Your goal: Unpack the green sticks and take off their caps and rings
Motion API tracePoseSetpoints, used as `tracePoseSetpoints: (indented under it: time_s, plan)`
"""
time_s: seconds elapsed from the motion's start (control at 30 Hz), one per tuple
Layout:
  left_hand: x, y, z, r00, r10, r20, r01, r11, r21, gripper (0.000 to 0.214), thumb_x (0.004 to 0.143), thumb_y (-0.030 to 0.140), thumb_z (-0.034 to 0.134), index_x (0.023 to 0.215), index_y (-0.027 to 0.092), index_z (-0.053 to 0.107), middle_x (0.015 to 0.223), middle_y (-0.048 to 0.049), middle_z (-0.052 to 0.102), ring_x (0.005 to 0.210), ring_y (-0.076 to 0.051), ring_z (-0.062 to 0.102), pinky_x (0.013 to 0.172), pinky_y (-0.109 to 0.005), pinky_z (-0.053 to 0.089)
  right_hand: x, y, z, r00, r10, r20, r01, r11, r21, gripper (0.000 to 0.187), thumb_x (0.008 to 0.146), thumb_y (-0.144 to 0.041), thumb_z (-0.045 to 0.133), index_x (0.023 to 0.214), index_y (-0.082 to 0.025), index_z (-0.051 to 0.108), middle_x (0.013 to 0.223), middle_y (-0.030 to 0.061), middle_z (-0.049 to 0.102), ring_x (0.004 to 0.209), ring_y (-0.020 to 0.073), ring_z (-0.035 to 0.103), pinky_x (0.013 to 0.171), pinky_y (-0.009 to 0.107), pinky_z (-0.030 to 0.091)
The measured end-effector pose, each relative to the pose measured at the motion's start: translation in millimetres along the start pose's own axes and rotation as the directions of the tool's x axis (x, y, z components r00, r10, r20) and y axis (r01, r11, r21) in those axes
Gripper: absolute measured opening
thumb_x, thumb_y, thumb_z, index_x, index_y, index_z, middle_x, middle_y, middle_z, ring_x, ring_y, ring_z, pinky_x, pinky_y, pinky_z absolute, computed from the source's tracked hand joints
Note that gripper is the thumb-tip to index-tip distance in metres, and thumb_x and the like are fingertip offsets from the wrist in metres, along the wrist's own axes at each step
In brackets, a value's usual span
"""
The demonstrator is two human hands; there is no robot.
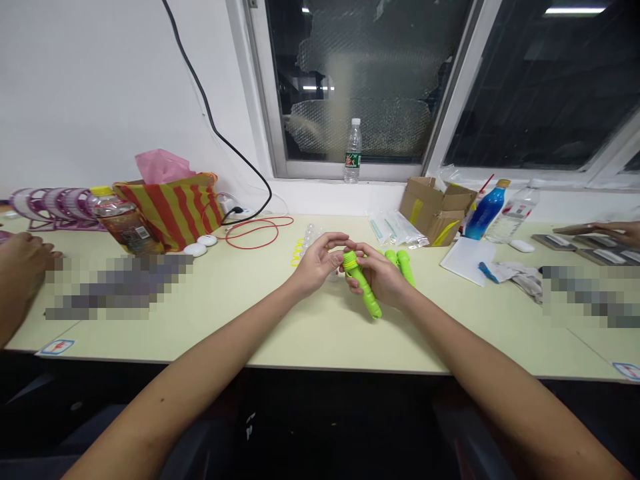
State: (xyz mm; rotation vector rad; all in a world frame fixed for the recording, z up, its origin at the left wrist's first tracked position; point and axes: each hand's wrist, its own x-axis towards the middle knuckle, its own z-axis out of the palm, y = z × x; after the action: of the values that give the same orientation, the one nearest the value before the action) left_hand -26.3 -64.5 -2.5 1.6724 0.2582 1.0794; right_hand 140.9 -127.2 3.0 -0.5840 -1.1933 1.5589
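Observation:
My right hand [380, 277] is wrapped round a bright green toy flashlight [364, 287], held just above the pale yellow table [320, 327], head end pointing up-left. My left hand [320, 260] sits at the flashlight's head with its fingers curled and pinching at the tip; what it pinches is too small to make out. Two more green flashlights [403, 263] lie on the table just behind my right hand. Yellow rings [298, 253] and small clear parts [310, 235] lie just beyond my left hand.
A striped bag [173, 207], a drink bottle [123, 223] and a red cable loop [253, 232] sit at the left. A cardboard box [435, 207], a blue bottle [485, 210] and papers stand at the right. Other people's hands [20, 267] [623, 233] rest at both table ends.

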Motion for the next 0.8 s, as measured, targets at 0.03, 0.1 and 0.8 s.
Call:
tracePoseSetpoints:
  time_s: [0.03,0.1,0.8]
  plan:
    - [0.2,-0.6,-0.5,1.000,-0.003,-0.002,0.003,1.000,0.002,0.047,0.084,0.038,0.067,0.123,0.017,0.052,0.125,-0.0170,0.057,0.080,-0.014,0.061,0.067,-0.027,0.050,0.2,-0.1,0.2,1.000,-0.003,-0.003,0.003,1.000,-0.002,0.033,0.082,-0.024,0.056,0.114,-0.025,0.047,0.085,0.0025,0.062,0.055,0.0138,0.055,0.046,0.026,0.042]
    - [0.5,-1.4,-1.7,1.000,-0.004,-0.012,0.004,1.000,0.004,0.047,0.084,0.040,0.068,0.123,0.018,0.053,0.125,-0.0164,0.058,0.078,-0.013,0.061,0.067,-0.027,0.050,1.1,-0.1,0.6,1.000,-0.005,-0.011,0.005,1.000,-0.005,0.034,0.082,-0.025,0.056,0.115,-0.024,0.048,0.085,0.0031,0.063,0.056,0.0145,0.056,0.047,0.027,0.043]
    - [0.9,12.4,6.6,0.975,-0.029,-0.218,0.066,0.984,0.164,0.036,0.074,0.040,0.077,0.097,0.015,0.066,0.089,-0.0052,0.064,0.086,-0.016,0.061,0.078,-0.030,0.049,3.0,4.8,-2.2,0.985,-0.121,-0.120,0.107,0.987,-0.122,0.029,0.080,-0.028,0.066,0.109,-0.024,0.060,0.086,0.0013,0.064,0.071,0.0160,0.064,0.067,0.033,0.050]
